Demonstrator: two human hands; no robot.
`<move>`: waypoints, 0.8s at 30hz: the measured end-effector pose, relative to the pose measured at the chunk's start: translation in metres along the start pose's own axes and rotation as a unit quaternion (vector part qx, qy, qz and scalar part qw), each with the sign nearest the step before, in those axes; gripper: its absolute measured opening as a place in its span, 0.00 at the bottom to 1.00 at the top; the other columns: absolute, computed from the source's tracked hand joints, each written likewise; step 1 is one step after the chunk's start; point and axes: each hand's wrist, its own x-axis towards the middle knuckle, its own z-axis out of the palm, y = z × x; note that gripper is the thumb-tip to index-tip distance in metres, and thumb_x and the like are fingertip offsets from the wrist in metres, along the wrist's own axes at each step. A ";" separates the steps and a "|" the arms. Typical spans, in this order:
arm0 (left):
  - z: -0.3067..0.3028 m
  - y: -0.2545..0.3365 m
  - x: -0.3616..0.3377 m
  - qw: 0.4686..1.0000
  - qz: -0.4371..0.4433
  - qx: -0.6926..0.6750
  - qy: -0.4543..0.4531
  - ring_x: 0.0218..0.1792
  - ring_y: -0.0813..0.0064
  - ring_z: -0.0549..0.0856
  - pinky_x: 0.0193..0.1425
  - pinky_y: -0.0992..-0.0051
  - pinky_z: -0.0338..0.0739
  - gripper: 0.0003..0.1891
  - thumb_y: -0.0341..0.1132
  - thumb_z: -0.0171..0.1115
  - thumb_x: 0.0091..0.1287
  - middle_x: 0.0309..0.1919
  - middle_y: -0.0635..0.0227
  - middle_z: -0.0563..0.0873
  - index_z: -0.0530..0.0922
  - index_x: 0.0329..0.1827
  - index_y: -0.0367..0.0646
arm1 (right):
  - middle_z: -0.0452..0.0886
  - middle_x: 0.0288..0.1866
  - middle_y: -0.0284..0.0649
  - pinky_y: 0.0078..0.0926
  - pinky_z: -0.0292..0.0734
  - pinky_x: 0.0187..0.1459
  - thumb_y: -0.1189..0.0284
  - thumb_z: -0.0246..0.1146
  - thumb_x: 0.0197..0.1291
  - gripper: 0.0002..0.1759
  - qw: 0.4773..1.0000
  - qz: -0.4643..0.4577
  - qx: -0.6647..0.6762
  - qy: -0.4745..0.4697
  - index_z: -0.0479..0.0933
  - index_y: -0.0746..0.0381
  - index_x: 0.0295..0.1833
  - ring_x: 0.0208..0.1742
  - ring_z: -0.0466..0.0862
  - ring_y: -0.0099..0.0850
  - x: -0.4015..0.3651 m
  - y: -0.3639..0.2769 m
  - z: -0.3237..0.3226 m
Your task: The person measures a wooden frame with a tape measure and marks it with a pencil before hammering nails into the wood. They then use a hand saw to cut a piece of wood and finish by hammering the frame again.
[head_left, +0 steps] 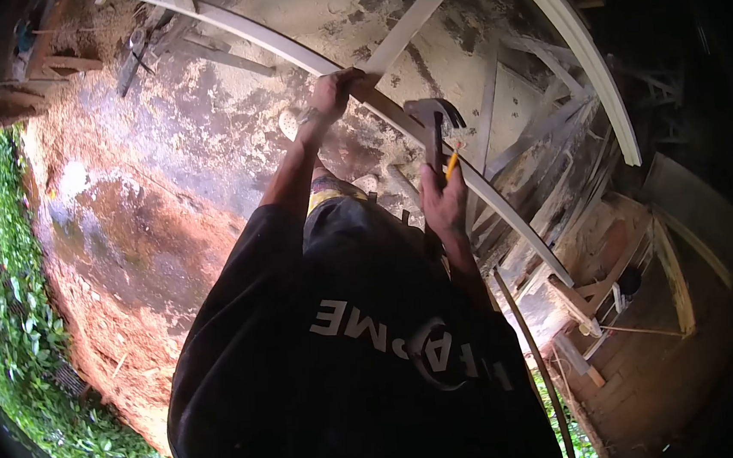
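My right hand [444,206] is closed around the handle of a claw hammer [426,112], its head raised beside a long pale wooden beam [493,197]. A yellow pencil [453,164] sticks up from the same hand. At the joint where a slanting wooden crosspiece [419,22] meets the beam, my left hand [337,92] is closed over the wood. Its fingertips are partly hidden. The beam runs diagonally across in front of my body.
A second long beam [579,31] lies at the upper right. Scrap boards [554,154] are heaped on the right, near a wooden frame [671,274]. Sawdust and reddish dirt [116,335] cover the ground, with green plants [20,316] along the left edge.
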 end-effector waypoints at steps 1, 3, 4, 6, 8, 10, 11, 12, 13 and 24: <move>0.000 -0.002 0.000 1.000 0.008 0.003 0.000 0.44 0.60 0.90 0.50 0.67 0.82 0.10 0.36 0.58 0.72 0.41 0.62 0.90 0.87 0.50 0.48 | 0.84 0.42 0.60 0.45 0.79 0.44 0.58 0.65 0.68 0.29 0.999 0.037 -0.002 -0.028 0.71 0.73 0.60 0.45 0.86 0.55 0.006 -0.007 0.009; 0.001 -0.007 0.001 1.000 0.000 0.015 -0.001 0.44 0.59 0.90 0.49 0.66 0.82 0.10 0.35 0.58 0.72 0.41 0.61 0.90 0.87 0.50 0.48 | 0.84 0.42 0.60 0.45 0.79 0.43 0.57 0.64 0.69 0.29 0.999 -0.027 -0.002 -0.020 0.71 0.72 0.60 0.43 0.86 0.57 0.023 -0.024 0.021; 0.003 -0.010 0.001 1.000 -0.004 0.020 -0.004 0.44 0.58 0.90 0.49 0.66 0.82 0.10 0.35 0.58 0.72 0.41 0.61 0.90 0.87 0.50 0.47 | 0.83 0.41 0.60 0.45 0.79 0.42 0.58 0.63 0.70 0.28 0.999 -0.042 -0.019 -0.022 0.71 0.71 0.60 0.42 0.85 0.57 0.029 -0.039 0.022; 0.005 -0.011 0.000 1.000 0.001 0.012 0.010 0.44 0.57 0.89 0.48 0.66 0.83 0.10 0.34 0.58 0.72 0.41 0.60 0.90 0.87 0.49 0.47 | 0.83 0.39 0.59 0.45 0.79 0.40 0.59 0.62 0.70 0.26 0.996 -0.083 -0.030 -0.013 0.71 0.70 0.60 0.40 0.85 0.57 0.036 -0.072 0.023; 0.005 -0.010 -0.002 1.000 -0.010 0.013 0.010 0.43 0.57 0.90 0.48 0.65 0.83 0.10 0.33 0.58 0.71 0.41 0.60 0.90 0.87 0.49 0.47 | 0.83 0.38 0.57 0.44 0.78 0.38 0.60 0.62 0.71 0.24 0.991 -0.131 -0.018 0.007 0.72 0.69 0.59 0.38 0.86 0.55 0.038 -0.097 0.025; 0.007 -0.014 -0.001 1.000 0.003 0.012 0.011 0.43 0.58 0.90 0.47 0.65 0.83 0.10 0.33 0.59 0.71 0.41 0.60 0.90 0.87 0.49 0.47 | 0.83 0.35 0.54 0.44 0.78 0.34 0.61 0.62 0.70 0.20 0.986 -0.164 -0.030 0.025 0.73 0.67 0.56 0.34 0.85 0.54 0.043 -0.086 0.036; 0.008 -0.016 0.000 1.000 0.011 0.012 0.013 0.43 0.58 0.90 0.47 0.65 0.83 0.10 0.33 0.59 0.70 0.41 0.60 0.90 0.87 0.49 0.47 | 0.83 0.34 0.54 0.45 0.78 0.34 0.62 0.62 0.70 0.19 0.983 -0.175 -0.042 0.022 0.73 0.67 0.55 0.33 0.85 0.53 0.045 -0.080 0.042; 0.009 -0.017 -0.001 1.000 -0.004 0.013 0.015 0.43 0.58 0.90 0.47 0.65 0.83 0.10 0.32 0.59 0.70 0.41 0.60 0.90 0.87 0.49 0.47 | 0.83 0.33 0.54 0.45 0.77 0.33 0.62 0.62 0.69 0.19 0.981 -0.186 -0.053 0.021 0.74 0.67 0.54 0.32 0.85 0.53 0.047 -0.074 0.046; 0.010 -0.016 -0.003 1.000 -0.017 0.014 0.017 0.43 0.58 0.90 0.48 0.65 0.82 0.10 0.32 0.59 0.70 0.41 0.60 0.90 0.87 0.49 0.47 | 0.82 0.32 0.55 0.47 0.77 0.33 0.62 0.62 0.69 0.18 0.979 -0.125 -0.158 -0.012 0.74 0.66 0.52 0.32 0.85 0.55 0.049 -0.078 0.047; 0.008 -0.014 -0.002 1.000 0.025 -0.008 0.015 0.44 0.59 0.90 0.49 0.67 0.83 0.10 0.32 0.60 0.70 0.43 0.61 0.90 0.87 0.49 0.47 | 0.81 0.25 0.48 0.39 0.77 0.27 0.63 0.66 0.66 0.16 0.957 -0.265 -0.053 0.103 0.79 0.66 0.47 0.25 0.84 0.48 0.044 -0.074 0.046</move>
